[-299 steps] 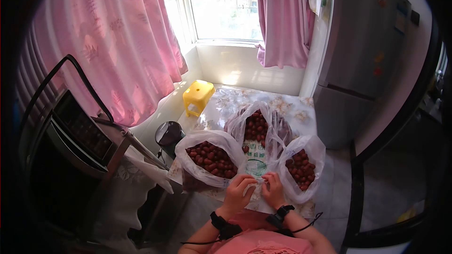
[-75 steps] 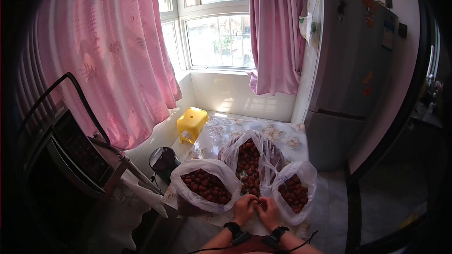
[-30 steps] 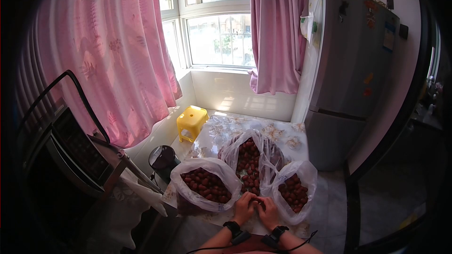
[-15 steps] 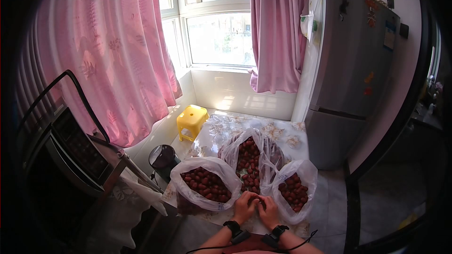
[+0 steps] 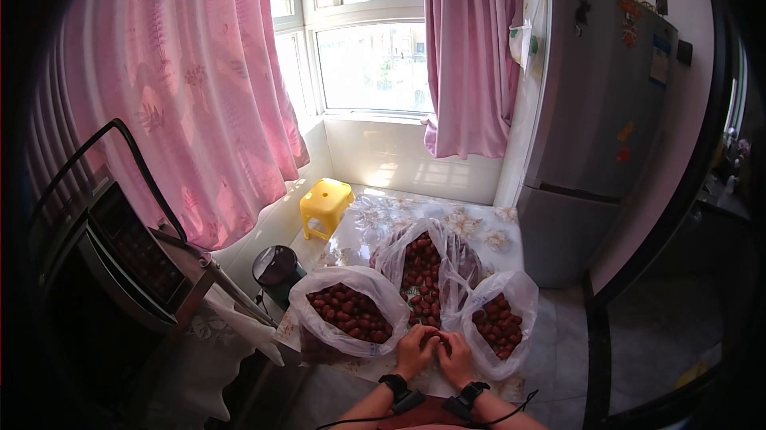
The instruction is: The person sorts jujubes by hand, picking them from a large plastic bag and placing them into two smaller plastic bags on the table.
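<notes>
My left hand (image 5: 415,352) and my right hand (image 5: 455,357) meet at the fingertips, fingers closed around something too small to make out, at the near edge of the middle bag. That open plastic bag (image 5: 386,258) holds red-brown date-like fruits (image 5: 422,262), some spilling toward my hands. To the left, a second white bag (image 5: 307,290) is full of the same fruits (image 5: 351,314). Beside my right hand on the right, a third bag (image 5: 523,294) holds a smaller heap (image 5: 498,325). All three bags stand open on the flowered tablecloth (image 5: 491,226).
A yellow stool (image 5: 325,195) and a dark round-topped bin (image 5: 275,269) stand left of the table. At far left is a microwave-like appliance (image 5: 136,246) on a stand. A grey refrigerator (image 5: 594,111) rises behind right. Pink curtains (image 5: 175,95) flank the window.
</notes>
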The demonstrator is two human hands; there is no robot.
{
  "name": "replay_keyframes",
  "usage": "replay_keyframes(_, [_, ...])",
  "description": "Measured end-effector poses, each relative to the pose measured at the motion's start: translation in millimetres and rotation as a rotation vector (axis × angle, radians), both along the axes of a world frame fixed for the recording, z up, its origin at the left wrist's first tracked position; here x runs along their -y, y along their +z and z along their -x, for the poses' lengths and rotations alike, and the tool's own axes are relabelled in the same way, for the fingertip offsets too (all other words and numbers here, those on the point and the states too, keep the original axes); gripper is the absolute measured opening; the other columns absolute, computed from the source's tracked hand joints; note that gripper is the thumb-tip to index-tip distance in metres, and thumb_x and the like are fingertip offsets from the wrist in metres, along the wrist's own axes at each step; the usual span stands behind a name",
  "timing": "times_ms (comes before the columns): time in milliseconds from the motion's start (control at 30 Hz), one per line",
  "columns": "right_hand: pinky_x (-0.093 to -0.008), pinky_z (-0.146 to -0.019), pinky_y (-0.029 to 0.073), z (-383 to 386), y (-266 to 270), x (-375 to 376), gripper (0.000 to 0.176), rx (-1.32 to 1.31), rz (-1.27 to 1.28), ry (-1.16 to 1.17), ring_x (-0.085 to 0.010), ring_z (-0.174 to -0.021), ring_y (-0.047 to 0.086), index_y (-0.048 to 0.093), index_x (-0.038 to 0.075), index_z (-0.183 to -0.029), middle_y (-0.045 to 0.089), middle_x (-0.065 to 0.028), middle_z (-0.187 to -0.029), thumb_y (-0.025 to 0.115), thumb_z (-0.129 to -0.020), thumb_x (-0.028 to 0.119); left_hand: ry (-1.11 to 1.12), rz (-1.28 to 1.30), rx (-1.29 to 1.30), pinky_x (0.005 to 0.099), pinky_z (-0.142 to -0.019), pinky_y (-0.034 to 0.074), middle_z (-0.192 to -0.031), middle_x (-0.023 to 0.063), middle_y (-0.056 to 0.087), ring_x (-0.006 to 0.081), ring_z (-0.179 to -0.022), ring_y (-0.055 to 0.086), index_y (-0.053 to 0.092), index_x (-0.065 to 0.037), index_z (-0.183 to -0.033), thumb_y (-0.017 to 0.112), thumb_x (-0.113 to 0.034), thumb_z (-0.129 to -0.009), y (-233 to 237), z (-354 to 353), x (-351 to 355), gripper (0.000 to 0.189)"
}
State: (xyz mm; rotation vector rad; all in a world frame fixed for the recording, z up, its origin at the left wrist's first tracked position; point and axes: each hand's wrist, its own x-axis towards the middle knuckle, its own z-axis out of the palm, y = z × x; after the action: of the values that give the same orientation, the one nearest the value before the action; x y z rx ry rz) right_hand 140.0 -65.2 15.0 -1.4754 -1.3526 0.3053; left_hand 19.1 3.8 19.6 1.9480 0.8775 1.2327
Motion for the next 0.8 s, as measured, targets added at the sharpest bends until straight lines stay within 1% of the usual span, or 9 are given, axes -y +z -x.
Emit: replay_keyframes(800, [-0.0393, -0.075, 0.051, -1.0, -3.1, -0.1, 0.026, 0.006, 0.002, -0.005, -0.0333, -0.087, 0.063, 0.065, 0.003, -0.116, 0.063, -0.0157, -0.099, 0.067, -0.090, 0.009, 0.002, 0.019, 0.012, 0.0355, -0.071, 0.055, -0.093, 0.0110, 0.067, 0.0282, -0.083, 0.070, 0.068, -0.006, -0.105, 0.072, -0.012, -0.088, -3.3, -1.0, 0.6, 0.018])
